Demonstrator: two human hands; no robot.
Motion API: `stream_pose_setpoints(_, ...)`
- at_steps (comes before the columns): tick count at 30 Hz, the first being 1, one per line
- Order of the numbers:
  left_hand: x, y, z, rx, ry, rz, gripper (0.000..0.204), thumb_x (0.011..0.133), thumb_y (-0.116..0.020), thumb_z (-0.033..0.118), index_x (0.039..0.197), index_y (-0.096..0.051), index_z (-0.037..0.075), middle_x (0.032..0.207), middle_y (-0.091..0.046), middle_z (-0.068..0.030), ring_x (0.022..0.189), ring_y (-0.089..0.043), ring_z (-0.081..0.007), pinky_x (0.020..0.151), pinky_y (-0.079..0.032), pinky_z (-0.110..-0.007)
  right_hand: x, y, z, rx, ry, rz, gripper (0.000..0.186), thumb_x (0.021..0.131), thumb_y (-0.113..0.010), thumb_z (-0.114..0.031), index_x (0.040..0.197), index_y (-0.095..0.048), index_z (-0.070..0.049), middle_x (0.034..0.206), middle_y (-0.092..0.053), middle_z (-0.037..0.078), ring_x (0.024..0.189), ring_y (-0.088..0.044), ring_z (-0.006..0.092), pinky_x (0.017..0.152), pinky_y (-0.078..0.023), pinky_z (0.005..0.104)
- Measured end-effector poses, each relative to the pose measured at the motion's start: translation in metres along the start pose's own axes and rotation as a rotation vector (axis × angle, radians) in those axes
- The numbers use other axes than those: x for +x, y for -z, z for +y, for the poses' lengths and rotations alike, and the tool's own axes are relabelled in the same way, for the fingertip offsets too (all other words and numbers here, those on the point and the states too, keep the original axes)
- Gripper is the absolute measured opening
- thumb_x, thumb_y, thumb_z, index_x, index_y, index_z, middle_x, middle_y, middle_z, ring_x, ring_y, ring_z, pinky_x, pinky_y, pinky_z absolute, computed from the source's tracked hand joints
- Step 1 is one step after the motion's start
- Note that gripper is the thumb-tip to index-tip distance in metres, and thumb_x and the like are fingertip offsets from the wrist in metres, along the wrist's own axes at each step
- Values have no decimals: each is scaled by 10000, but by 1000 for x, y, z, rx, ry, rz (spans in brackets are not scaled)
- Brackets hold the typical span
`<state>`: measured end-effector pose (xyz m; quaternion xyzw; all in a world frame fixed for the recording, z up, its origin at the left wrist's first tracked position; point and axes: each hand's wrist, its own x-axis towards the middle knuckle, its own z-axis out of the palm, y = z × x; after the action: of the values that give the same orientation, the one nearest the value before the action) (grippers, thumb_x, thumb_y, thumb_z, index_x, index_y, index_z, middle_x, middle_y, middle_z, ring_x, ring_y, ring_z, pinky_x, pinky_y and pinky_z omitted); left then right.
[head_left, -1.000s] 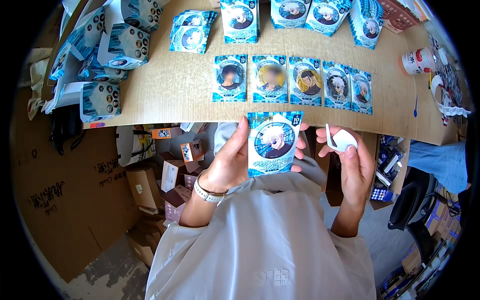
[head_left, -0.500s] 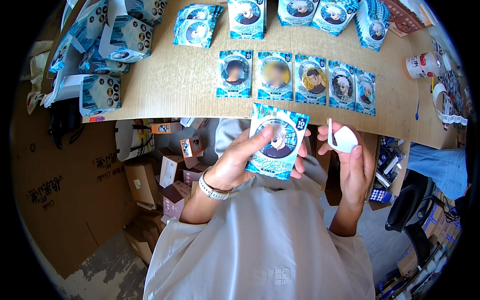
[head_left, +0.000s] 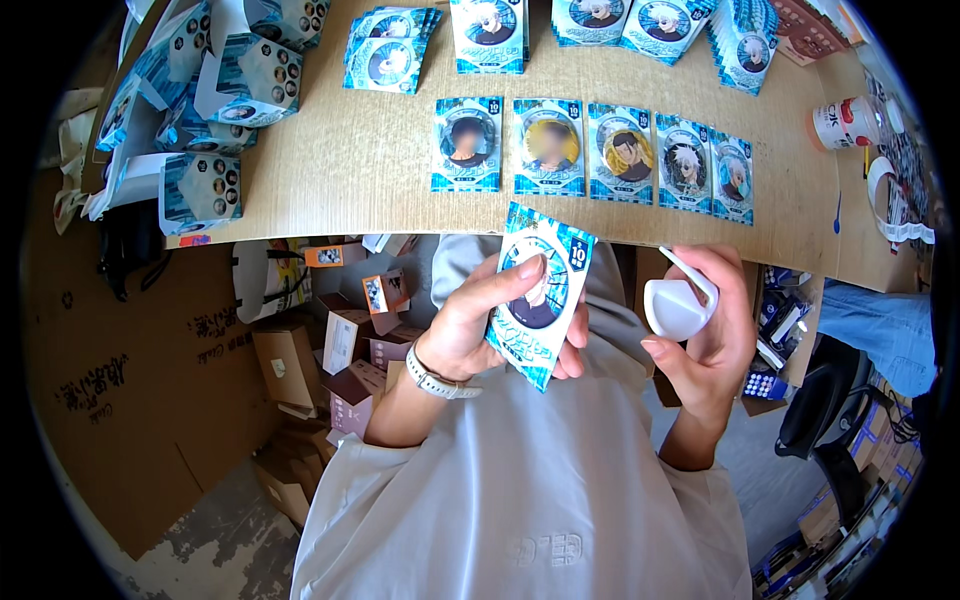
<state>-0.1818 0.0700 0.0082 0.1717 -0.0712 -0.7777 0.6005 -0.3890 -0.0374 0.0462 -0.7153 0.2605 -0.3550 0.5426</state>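
Observation:
My left hand [head_left: 462,325] pinches a blue-and-white packet [head_left: 530,338] with a round picture of a white-haired character, thumb on its front and fingers behind. The packet is tilted, just in front of the table edge. To its right, my right hand [head_left: 722,340] holds a white plastic letter opener [head_left: 676,310] with a rounded body and a thin prong. Its fingers are curled behind the tool, which is apart from the packet. A row of similar packets [head_left: 548,147] lies on the table beyond my hands.
More packets [head_left: 380,65] lie in piles along the far side of the wooden table [head_left: 340,170]. Opened blue display boxes [head_left: 200,190] crowd its left end. A plastic cup [head_left: 843,125] stands at the right. Cardboard boxes [head_left: 285,365] sit below the table, and a blue-clothed leg [head_left: 885,340] shows at right.
The packet has turned in my left hand, its right side now angled away. My right hand has rotated, swinging the letter opener's rounded body to the left with its prong upward.

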Motion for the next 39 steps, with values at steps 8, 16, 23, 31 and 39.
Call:
stream_pose_setpoints(8, 1, 6, -8, -258, 20, -118, 406, 1003, -500, 366, 1109, -526, -26, 798, -658, -259, 605, -701, -359, 507, -599, -397, -3, -8, 0, 254, -55, -12, 680, 957, -517, -546, 1183, -574, 93, 980, -596, 160, 713, -545, 123, 613, -442, 248)
stream_pose_setpoints(16, 7, -5, -7, -414, 13, -164, 317, 1035, -450, 314, 882, -414, 38, 644, -626, -169, 424, -621, -253, 358, -523, -297, -1, -16, -2, 290, -106, -66, 609, 1045, -370, -457, 1130, -631, 87, 835, -639, 137, 610, -524, 102, 493, -390, 225)
stream_pose_setpoints(23, 8, -5, -8, -435, 10, -201, 322, 1039, -439, 310, 874, -416, 34, 653, -634, -169, 408, -610, -238, 345, -517, -298, -3, -16, -3, 336, -136, -41, 545, 1054, -379, -408, 1198, -572, 80, 856, -664, 166, 615, -563, 118, 487, -430, 232)
stream_pose_setpoints(31, 7, -7, -10, -363, 16, -166, 336, 1031, -449, 328, 879, -416, 31, 675, -632, -190, 437, -626, -279, 366, -532, -308, -2, -17, -1, 327, -117, -30, 346, 1037, -449, -214, 1194, -549, 77, 865, -669, 169, 618, -560, 106, 489, -439, 222)
stream_pose_setpoints(39, 6, -5, -9, -341, 30, -171, 338, 1023, -459, 329, 890, -410, 23, 688, -631, -209, 445, -628, -318, 362, -524, -323, -3, -18, -3, 324, -139, -15, 255, 986, -517, -70, 1192, -546, 76, 884, -671, 168, 626, -553, 91, 502, -442, 211)
